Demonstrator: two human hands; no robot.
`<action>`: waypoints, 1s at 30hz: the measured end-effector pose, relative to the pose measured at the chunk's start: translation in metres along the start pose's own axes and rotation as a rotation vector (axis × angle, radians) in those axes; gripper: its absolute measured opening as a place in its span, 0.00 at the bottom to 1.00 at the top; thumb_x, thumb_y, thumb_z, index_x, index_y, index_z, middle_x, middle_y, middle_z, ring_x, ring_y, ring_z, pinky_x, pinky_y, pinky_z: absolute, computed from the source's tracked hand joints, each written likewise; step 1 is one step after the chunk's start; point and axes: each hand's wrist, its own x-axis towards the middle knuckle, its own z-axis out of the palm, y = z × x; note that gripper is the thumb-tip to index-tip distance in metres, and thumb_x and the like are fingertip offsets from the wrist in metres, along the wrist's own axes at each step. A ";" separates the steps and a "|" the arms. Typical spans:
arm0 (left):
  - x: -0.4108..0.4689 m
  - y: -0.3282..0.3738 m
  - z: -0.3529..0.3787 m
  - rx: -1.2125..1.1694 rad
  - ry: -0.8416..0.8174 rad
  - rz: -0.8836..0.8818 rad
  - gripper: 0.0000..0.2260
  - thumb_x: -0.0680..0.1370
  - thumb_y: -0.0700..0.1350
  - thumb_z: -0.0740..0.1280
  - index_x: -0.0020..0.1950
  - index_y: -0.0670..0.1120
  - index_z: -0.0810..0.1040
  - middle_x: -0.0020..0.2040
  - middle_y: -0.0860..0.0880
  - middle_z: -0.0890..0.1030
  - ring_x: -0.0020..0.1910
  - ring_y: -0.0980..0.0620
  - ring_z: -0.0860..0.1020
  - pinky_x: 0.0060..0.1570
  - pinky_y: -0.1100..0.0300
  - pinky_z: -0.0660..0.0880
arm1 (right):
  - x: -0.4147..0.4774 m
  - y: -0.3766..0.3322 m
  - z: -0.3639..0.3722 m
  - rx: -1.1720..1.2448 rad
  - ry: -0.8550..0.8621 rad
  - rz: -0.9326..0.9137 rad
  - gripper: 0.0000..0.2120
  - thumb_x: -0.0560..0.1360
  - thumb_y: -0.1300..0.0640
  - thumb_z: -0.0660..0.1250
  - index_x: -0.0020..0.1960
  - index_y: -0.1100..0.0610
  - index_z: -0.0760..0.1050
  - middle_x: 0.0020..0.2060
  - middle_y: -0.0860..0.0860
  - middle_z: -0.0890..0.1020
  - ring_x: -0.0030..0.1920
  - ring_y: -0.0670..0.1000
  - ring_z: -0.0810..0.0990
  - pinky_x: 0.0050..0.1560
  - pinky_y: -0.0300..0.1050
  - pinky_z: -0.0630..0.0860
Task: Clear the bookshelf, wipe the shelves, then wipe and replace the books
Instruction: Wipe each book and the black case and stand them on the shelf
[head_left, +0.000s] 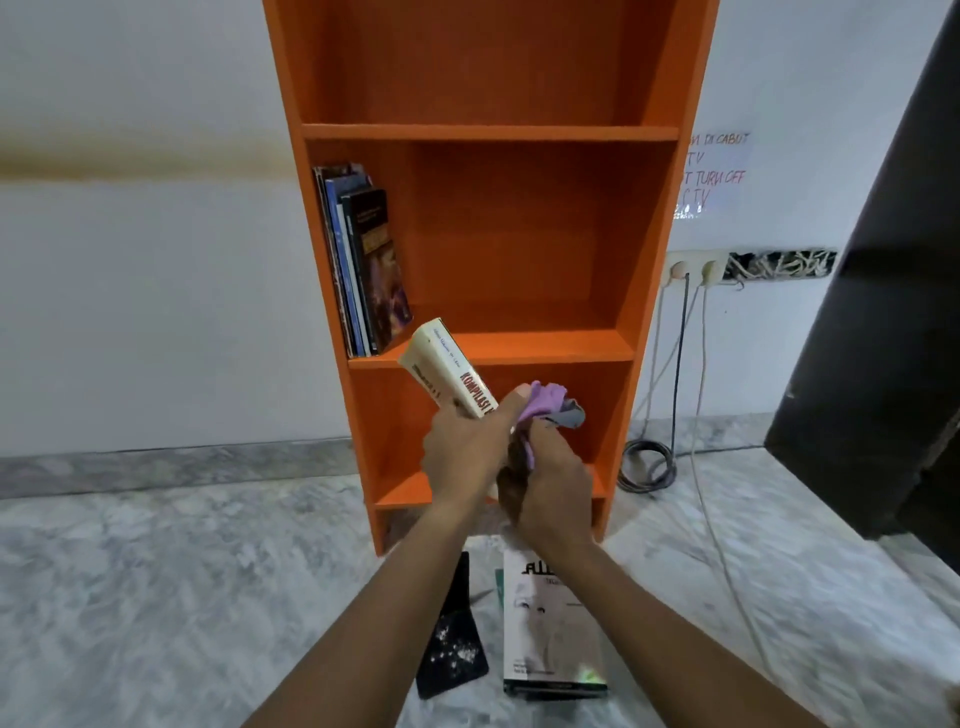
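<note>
Room: grey marbled floor (156, 571), orange wooden bookshelf (519, 132).
Left hand (462, 452): our grip clasps cream paperback book (447, 364).
Right hand (550, 478): our grip bunches purple-and-grey cloth (545, 405) against it.

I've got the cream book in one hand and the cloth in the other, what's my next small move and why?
Probably slide the cloth up the cream book. Your left hand grips its lower end, your right hand holds the cloth against it there, and most of the book sticks out above.

The book (467, 385) reads "KOMPILASI"; the wall notice (719, 176) says "TURN OFF".
</note>
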 end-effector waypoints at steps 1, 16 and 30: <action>0.006 0.006 -0.001 -0.019 0.039 -0.009 0.30 0.61 0.68 0.76 0.52 0.49 0.84 0.46 0.52 0.86 0.44 0.50 0.86 0.47 0.48 0.84 | 0.001 0.001 0.002 -0.036 0.033 -0.051 0.07 0.74 0.55 0.67 0.51 0.54 0.76 0.42 0.50 0.80 0.38 0.54 0.78 0.31 0.52 0.74; 0.105 0.087 -0.043 -0.098 0.137 0.297 0.05 0.77 0.40 0.72 0.41 0.47 0.80 0.47 0.47 0.86 0.43 0.49 0.86 0.44 0.47 0.85 | 0.128 -0.029 0.025 0.229 -0.088 0.056 0.12 0.74 0.51 0.75 0.57 0.48 0.80 0.47 0.41 0.84 0.47 0.40 0.82 0.47 0.45 0.82; 0.248 0.055 -0.036 0.187 0.462 0.455 0.08 0.79 0.45 0.71 0.57 0.46 0.82 0.52 0.49 0.85 0.46 0.50 0.85 0.34 0.60 0.83 | 0.206 0.003 0.105 0.285 -0.129 0.141 0.03 0.74 0.55 0.70 0.46 0.48 0.78 0.35 0.47 0.81 0.36 0.47 0.80 0.40 0.49 0.79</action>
